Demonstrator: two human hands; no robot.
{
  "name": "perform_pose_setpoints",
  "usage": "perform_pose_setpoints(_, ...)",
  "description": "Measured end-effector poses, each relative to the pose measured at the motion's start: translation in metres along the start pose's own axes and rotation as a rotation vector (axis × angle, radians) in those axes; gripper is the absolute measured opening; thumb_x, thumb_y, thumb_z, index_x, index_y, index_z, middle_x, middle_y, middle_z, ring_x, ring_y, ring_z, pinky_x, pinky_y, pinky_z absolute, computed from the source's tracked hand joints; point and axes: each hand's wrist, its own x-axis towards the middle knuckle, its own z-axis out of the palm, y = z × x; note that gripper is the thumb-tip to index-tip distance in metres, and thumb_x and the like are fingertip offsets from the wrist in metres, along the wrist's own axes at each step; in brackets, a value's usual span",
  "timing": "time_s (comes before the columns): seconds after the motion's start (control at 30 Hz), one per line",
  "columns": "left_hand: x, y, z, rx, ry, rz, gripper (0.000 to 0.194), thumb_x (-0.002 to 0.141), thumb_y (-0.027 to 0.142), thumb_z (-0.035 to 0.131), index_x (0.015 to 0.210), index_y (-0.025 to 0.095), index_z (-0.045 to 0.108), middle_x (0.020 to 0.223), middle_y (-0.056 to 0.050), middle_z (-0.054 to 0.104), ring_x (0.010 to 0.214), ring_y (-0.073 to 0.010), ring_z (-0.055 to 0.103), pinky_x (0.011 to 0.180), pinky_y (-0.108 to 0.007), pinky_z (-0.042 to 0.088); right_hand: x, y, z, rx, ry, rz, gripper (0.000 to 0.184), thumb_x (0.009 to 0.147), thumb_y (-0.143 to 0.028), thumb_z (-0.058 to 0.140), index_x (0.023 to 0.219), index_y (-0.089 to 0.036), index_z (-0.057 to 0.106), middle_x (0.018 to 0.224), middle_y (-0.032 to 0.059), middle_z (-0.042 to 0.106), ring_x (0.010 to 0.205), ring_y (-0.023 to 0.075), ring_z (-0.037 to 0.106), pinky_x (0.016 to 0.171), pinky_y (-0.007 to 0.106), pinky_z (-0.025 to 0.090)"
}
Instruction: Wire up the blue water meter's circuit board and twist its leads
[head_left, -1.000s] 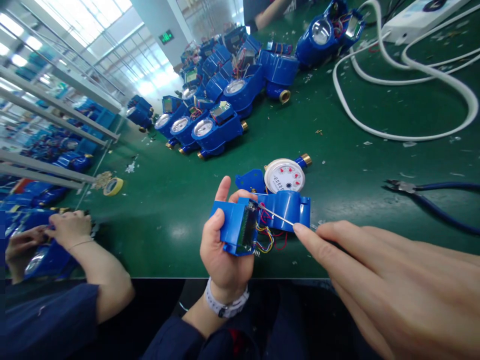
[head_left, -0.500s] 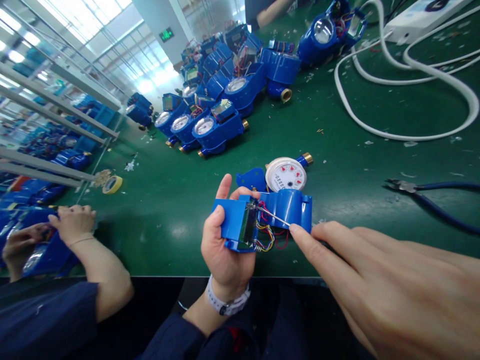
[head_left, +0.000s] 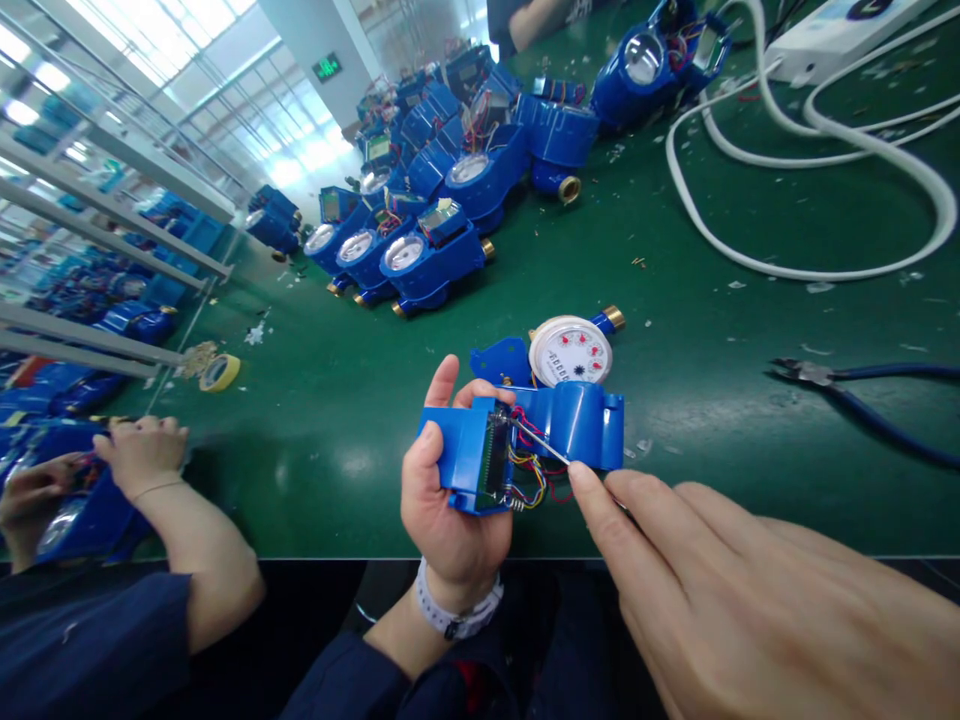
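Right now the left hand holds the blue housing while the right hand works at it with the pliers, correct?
No, the tool is wrong: the head view shows the right hand using a thin metal rod; the pliers lie on the table. The left hand does hold the blue housing.

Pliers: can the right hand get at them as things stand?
Probably yes: nothing stands between the right hand and the pliers on the green table. But that hand holds a thin metal tool, so it likely needs to free its fingers first.
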Motion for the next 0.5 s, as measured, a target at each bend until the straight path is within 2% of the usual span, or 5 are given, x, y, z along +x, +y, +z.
perform_pose_setpoints(0.13, 0.000, -0.001, -0.002, 0.001, -0.001, 0.001, 0.039, 0.087, 0.037, 0.044, 0.114, 0.017, 0.065, 0.092, -0.007, 0.062, 0.086, -0.0177, 0.063, 0.079, -0.029, 0.054, -0.003, 0.008, 0.007, 0.146, 0.006, 0.052, 0.051, 0.073, 0.000, 0.036, 0.118, -0.007, 0.059, 0.087, 0.0115, 0.066, 0.064, 0.0218, 0.065, 0.042, 0.029, 0.047)
perform_pose_setpoints(0.27, 0.000, -0.001, -0.004, -0.016, -0.029, -0.003, 0.041, 0.088, 0.039, 0.044, 0.112, 0.015, 0.067, 0.091, -0.007, 0.063, 0.086, -0.0171, 0.063, 0.079, -0.028, 0.054, -0.009, 0.009, 0.012, 0.316, -0.085, 0.093, 0.067, 0.063, -0.001, 0.038, 0.128, -0.007, 0.054, 0.088, 0.0076, 0.066, 0.043, 0.0140, 0.059, 0.031, 0.025, 0.045)
perform_pose_setpoints(0.37, 0.000, -0.001, -0.005, -0.020, -0.035, -0.013, 0.042, 0.088, 0.040, 0.043, 0.109, 0.015, 0.069, 0.091, -0.007, 0.064, 0.085, -0.0167, 0.063, 0.080, -0.028, 0.055, -0.009, 0.008, 0.016, 0.343, -0.112, 0.098, 0.066, 0.065, -0.002, 0.038, 0.129, -0.007, 0.055, 0.086, 0.0069, 0.068, 0.037, 0.0146, 0.055, 0.030, 0.027, 0.047)
perform_pose_setpoints(0.5, -0.001, -0.002, -0.007, 0.002, -0.030, -0.007, 0.042, 0.089, 0.042, 0.042, 0.100, 0.015, 0.072, 0.090, -0.008, 0.067, 0.083, -0.0167, 0.064, 0.078, -0.028, 0.055, -0.009, 0.006, 0.020, 0.387, -0.102, 0.150, 0.054, 0.077, -0.002, 0.036, 0.125, -0.009, 0.059, 0.082, 0.0070, 0.069, 0.039, 0.0164, 0.057, 0.036, 0.029, 0.053)
